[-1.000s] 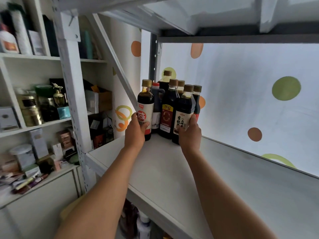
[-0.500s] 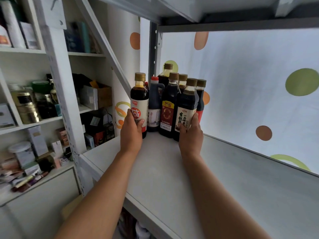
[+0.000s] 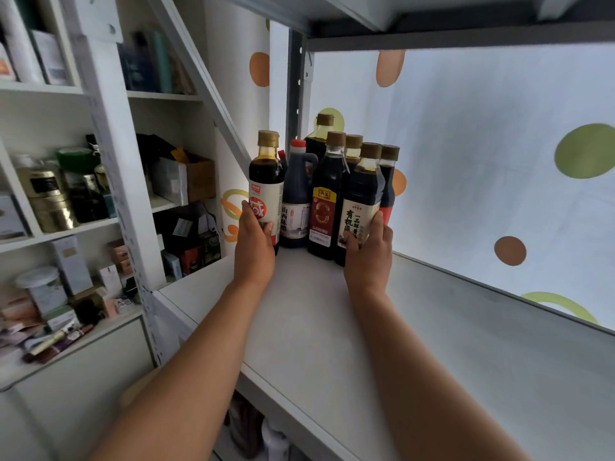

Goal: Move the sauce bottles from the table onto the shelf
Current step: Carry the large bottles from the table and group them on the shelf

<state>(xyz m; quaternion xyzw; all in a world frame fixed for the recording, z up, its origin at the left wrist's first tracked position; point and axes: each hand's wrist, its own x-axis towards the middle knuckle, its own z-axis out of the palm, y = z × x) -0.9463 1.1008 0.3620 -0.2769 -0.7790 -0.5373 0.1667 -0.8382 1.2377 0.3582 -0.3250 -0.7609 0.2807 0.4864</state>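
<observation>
Hands unmoved: left hand (image 3: pixel 254 244) grip holds white-labelled bottle (image 3: pixel 266 191); right hand (image 3: pixel 369 257) grip holds dark glossy bottle (image 3: pixel 361 207).

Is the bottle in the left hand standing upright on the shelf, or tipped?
Upright. The white-labelled bottle stands straight, cap up, in line with its neighbours; the left hand hides its base, so contact with the shelf cannot be confirmed.

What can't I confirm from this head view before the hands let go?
- Bases of the two front bottles: the left hand and right hand cover them, so seating on the shelf is unclear.
- Rear bottles: front row hides all but necks; count uncertain.
- The table: out of frame.
</observation>
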